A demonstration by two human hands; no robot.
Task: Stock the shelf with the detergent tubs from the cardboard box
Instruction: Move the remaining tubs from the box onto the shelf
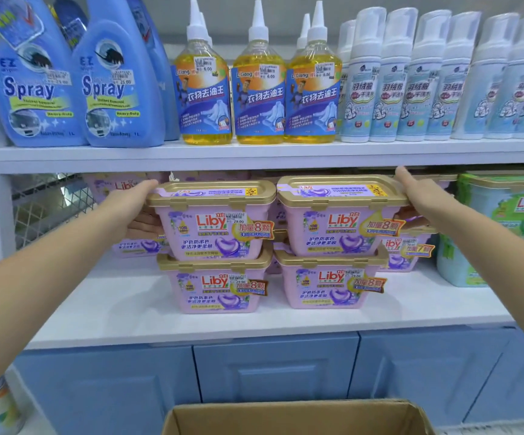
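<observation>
Four pink tubs with gold lids sit in the middle of the white shelf (128, 312), two on top of two. The left hand (135, 208) is at 9 o'clock from the top left tub (213, 221); its thumb lies on the lid's edge and its fingers curl round the tub's side, so it has hold of that tub. The right hand (417, 196) is at 3 o'clock from the top right tub (339, 215), thumb on the lid and fingers wrapped round the side, gripping it. The two top tubs touch each other between the hands. Each rests on a bottom tub (216, 287), with the other bottom tub (329, 284) just beside it. More pink tubs stand behind. At 6 o'clock, low down, is the open cardboard box (295, 419). At 12 o'clock, on the shelf above, stand yellow bottles (259, 86).
</observation>
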